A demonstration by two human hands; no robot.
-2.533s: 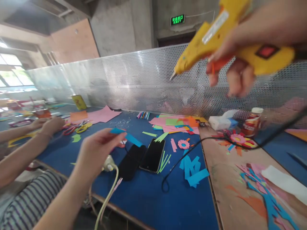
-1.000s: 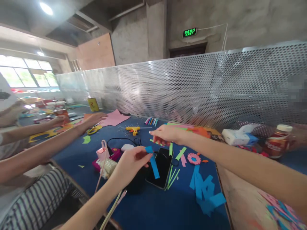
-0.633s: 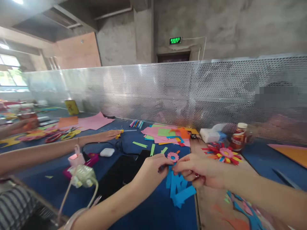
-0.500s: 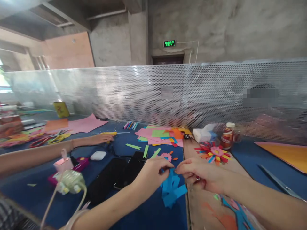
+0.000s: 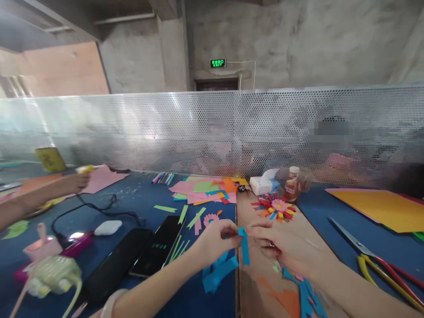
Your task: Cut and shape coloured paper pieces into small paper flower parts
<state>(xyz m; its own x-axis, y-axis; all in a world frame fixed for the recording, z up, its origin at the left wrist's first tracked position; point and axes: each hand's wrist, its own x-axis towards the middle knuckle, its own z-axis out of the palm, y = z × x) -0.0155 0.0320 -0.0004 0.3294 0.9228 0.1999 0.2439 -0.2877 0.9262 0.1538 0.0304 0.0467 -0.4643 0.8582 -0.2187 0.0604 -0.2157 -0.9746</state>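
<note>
A blue paper strip hangs between my hands over the cardboard. My left hand pinches it near its top from the left. From the other side, my right hand, with a ring on one finger, grips its upper end in closed fingertips. Below my left hand lies a loose heap of blue paper strips, partly covered by that hand. Beyond my hands are a pink paper flower and a bigger many-coloured paper flower. Thin green strips lie beside my left wrist.
Scissors lie open at right, near orange sheets. A bottle and tissue pack stand behind. Phones, cables and a power strip occupy the left. A co-worker's hand holds something yellow. A perforated metal screen borders the table.
The view has swung right, bringing the scissors' handles in. One blue strip now hangs apart from the heap between my fingers. The co-worker's hand has lifted, with the yellow thing in it.
</note>
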